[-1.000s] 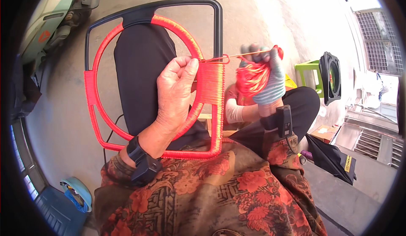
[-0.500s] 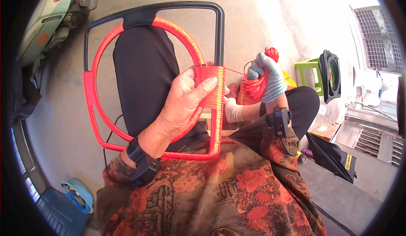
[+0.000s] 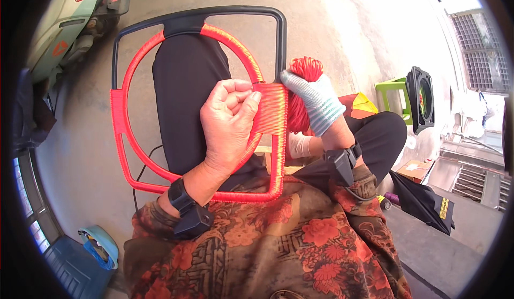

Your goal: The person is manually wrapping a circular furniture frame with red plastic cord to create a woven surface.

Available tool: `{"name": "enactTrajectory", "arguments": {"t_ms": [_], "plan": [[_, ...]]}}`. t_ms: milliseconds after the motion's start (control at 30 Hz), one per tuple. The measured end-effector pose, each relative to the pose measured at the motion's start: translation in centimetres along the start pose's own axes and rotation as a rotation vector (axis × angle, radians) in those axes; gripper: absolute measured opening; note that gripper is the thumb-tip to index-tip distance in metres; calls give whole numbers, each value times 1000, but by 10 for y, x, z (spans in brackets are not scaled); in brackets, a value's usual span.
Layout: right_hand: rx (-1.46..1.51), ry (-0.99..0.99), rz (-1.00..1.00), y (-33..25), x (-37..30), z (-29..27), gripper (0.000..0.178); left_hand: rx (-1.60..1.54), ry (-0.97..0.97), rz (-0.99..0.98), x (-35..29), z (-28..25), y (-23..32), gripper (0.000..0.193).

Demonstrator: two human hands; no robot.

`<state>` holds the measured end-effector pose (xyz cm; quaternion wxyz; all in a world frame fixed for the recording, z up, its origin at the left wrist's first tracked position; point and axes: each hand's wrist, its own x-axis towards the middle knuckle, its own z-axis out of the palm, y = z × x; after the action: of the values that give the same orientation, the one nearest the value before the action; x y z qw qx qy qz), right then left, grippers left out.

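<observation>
A square frame with a ring inside it (image 3: 184,24) rests across my lap. Its upper part is bare black, while red cord is wound tightly around most of the ring and the lower bars. My bare left hand (image 3: 227,122) is closed beside the wound panel (image 3: 273,109) on the right side, thumb and curled fingers meeting at the panel's inner edge. What lies between those fingers is too small to make out. In a striped blue-grey glove, my right hand (image 3: 319,96) grips a bundle of red cord (image 3: 306,66) just outside the right bar.
A green stool (image 3: 393,87) stands at the right, with a black frame (image 3: 421,99) leaning by it. A folded black umbrella (image 3: 423,200) lies lower right. At the lower left is a blue bin (image 3: 75,269) with a light-blue helmet-like thing (image 3: 101,243). A scooter (image 3: 64,31) is upper left.
My right hand has brought the cord bundle left, close against the frame's right bar. My left hand has let go of the wound panel and curled its fingers at the inner edge.
</observation>
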<state>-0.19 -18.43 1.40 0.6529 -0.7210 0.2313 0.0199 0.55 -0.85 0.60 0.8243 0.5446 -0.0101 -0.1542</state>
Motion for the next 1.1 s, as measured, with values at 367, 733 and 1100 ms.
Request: {"name": "enactTrajectory", "arguments": {"t_ms": [367,733,1100], "plan": [[120,-99,-98,9,-11,-5,19,169,-160,42,4,-9,3,8],[52,-89,-152,2,-25,-7,16,591,-73,370,9,-4,-3,8],[118,140,-110,-5,-3,-26,26,62,-59,21,9,6,10,30]]}}
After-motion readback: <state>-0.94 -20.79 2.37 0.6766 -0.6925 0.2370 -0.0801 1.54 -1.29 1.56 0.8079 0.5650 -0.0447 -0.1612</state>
